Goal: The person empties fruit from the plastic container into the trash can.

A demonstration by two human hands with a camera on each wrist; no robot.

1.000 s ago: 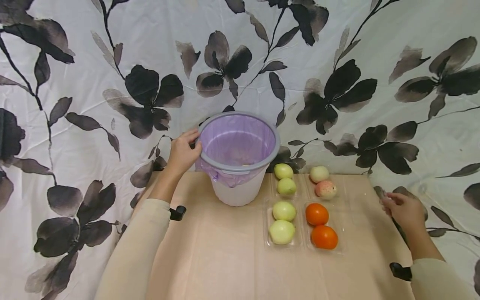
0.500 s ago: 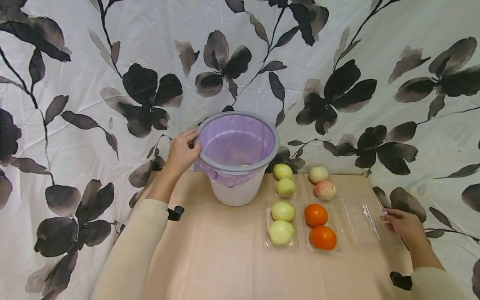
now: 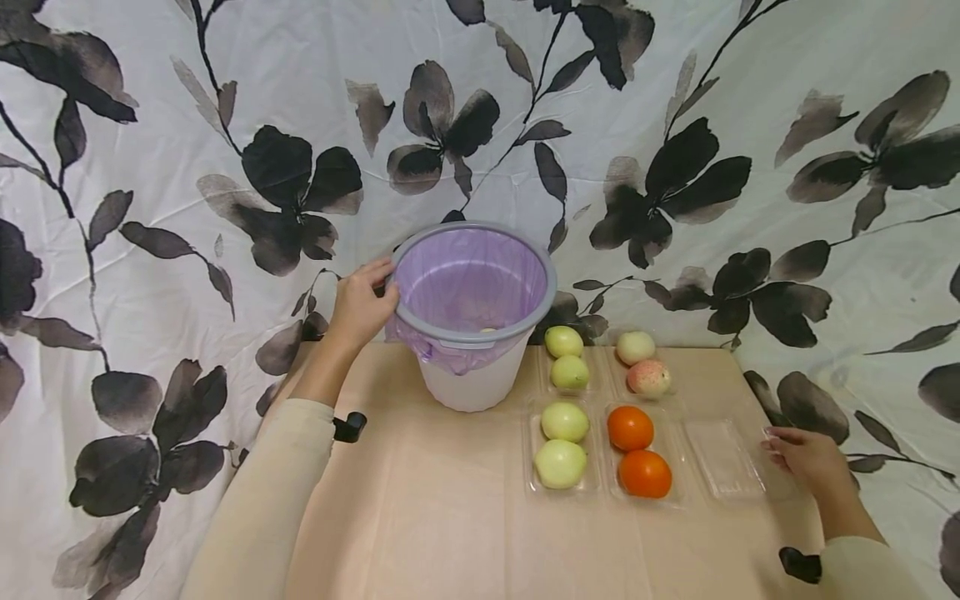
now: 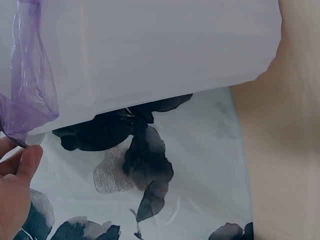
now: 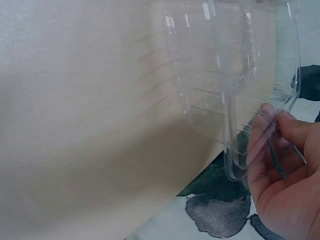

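left table edge: the table (image 3: 450, 517) ended just behind the left forearm; floral curtain (image 3: 150, 250) hung right against it, no spare room that side.
left hand: left hand (image 3: 362, 304) gripped the rim of the bin (image 3: 480, 379) on its left side, fingers curled over the grey ring. Left wrist view showed only fingertips (image 4: 20, 170) next to the purple liner (image 4: 30, 95) and the white bin wall (image 4: 150, 60).
bin: stood upright at the back edge of the table, touching the curtain, liner folded over the rim. Just left of the fruit trays.
open table: front-left and centre of the table lay bare, the widest free area.
fruit trays: four clear trays in a two-by-two block right of the bin. Green fruit (image 3: 559, 463) in the left pair; oranges (image 3: 643, 472) front right; pale and reddish fruit (image 3: 648, 377) back right.
empty tray: clear plastic tray (image 3: 723, 458) lay flat just right of the orange tray, near the right table edge.
right hand: right hand (image 3: 806, 458) pinched the tray's right lip, thumb and fingers (image 5: 280, 150) closed on the flange, which overhung the table edge.
right table edge: curtain close behind the hand, little clearance.
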